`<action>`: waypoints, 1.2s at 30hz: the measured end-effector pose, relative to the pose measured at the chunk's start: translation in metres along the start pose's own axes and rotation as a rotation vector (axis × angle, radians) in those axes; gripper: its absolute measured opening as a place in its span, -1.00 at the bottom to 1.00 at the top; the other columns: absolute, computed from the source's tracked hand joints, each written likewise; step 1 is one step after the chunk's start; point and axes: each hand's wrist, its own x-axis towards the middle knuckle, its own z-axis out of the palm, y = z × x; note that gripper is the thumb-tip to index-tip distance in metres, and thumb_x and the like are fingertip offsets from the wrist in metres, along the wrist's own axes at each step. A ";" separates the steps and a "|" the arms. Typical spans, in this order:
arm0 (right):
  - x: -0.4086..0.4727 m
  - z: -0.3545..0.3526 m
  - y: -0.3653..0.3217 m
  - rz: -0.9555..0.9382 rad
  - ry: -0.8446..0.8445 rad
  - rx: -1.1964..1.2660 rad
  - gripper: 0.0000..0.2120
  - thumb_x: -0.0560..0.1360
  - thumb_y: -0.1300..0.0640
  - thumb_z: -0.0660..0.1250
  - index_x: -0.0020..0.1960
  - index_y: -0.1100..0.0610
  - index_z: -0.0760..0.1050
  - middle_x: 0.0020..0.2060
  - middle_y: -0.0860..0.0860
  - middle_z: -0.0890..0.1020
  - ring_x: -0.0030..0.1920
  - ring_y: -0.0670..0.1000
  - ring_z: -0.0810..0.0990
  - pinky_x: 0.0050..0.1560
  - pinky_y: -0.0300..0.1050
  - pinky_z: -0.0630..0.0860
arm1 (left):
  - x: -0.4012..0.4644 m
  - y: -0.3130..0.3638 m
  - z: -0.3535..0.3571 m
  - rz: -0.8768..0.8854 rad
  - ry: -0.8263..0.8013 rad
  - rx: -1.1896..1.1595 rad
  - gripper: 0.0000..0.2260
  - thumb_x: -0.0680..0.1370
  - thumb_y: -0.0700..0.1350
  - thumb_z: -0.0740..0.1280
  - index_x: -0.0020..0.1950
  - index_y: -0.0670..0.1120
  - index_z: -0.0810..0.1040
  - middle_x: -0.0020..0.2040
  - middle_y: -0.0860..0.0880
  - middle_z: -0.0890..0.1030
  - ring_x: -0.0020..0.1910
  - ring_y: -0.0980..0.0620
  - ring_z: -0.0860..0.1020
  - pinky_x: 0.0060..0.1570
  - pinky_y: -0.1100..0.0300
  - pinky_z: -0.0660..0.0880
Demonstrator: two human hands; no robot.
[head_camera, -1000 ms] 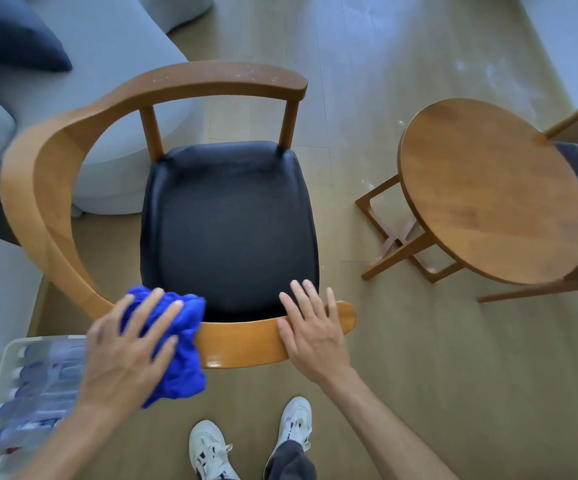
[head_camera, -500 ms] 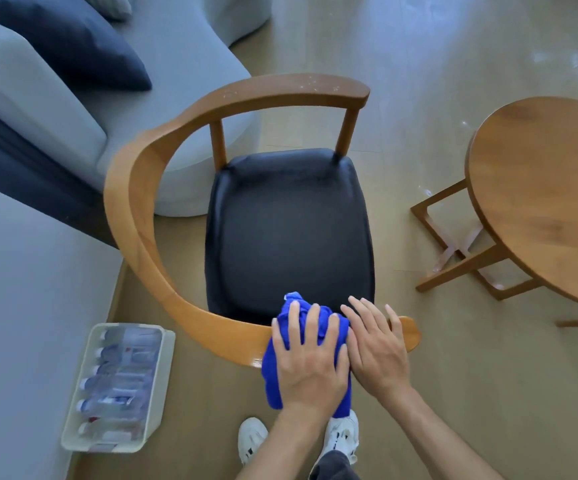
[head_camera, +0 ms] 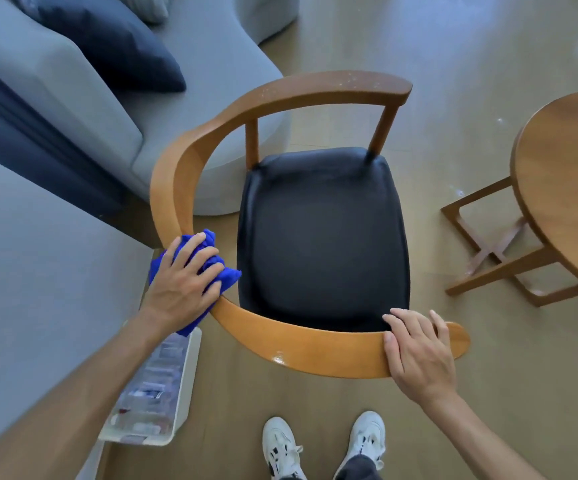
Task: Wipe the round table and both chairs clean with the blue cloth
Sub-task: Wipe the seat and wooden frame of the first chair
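Observation:
A wooden chair (head_camera: 301,344) with a curved backrest rail and a black seat (head_camera: 322,237) stands in front of me. My left hand (head_camera: 183,282) presses the bunched blue cloth (head_camera: 225,273) onto the left bend of the rail, fingers curled over it. Over at the rail's right end, my right hand (head_camera: 419,355) rests flat on the wood. The round wooden table (head_camera: 564,181) is at the right edge, partly out of frame. The second chair is not in view.
A grey sofa (head_camera: 73,98) with a dark cushion (head_camera: 107,43) fills the upper left. A grey surface (head_camera: 31,289) lies at the left. A clear plastic bin (head_camera: 156,393) of small items sits on the wooden floor by my left arm. My white shoes (head_camera: 322,445) are below.
My left hand has slid the cloth leftward along the rail, from beside my right hand to the left bend. My right hand stays on the rail's right end. The view shifted.

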 end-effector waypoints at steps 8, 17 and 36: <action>0.038 0.009 -0.118 -0.023 -0.093 -0.004 -0.63 0.55 0.06 0.10 -0.40 0.08 0.43 -0.46 -0.02 0.49 -0.37 0.07 0.48 -0.09 0.01 0.50 | -0.007 0.048 0.020 -0.126 0.144 -0.191 -0.77 0.57 -0.05 0.18 0.00 -0.08 0.62 0.15 -0.08 0.60 0.31 -0.13 0.43 0.37 -0.13 0.27; 0.045 0.011 -0.131 -0.030 -0.083 0.033 -0.62 0.52 0.04 0.10 -0.47 0.05 0.30 -0.55 -0.07 0.36 -0.49 0.01 0.37 -0.37 -0.04 0.38 | -0.014 0.090 0.003 -0.997 0.159 -0.486 -0.21 0.37 0.22 0.45 0.50 0.04 0.19 0.51 -0.28 0.13 0.46 -0.34 0.15 0.34 -0.39 0.19; 0.075 0.028 -0.162 -0.149 -0.144 0.116 -0.65 0.42 -0.04 0.11 -0.45 0.07 0.47 -0.54 -0.04 0.45 -0.54 0.00 0.47 -0.56 -0.16 0.41 | 0.090 -0.049 -0.006 -1.085 0.249 -0.405 -0.25 0.32 0.19 0.47 0.40 -0.05 0.32 0.31 -0.08 0.40 0.23 -0.13 0.41 -0.09 0.01 0.53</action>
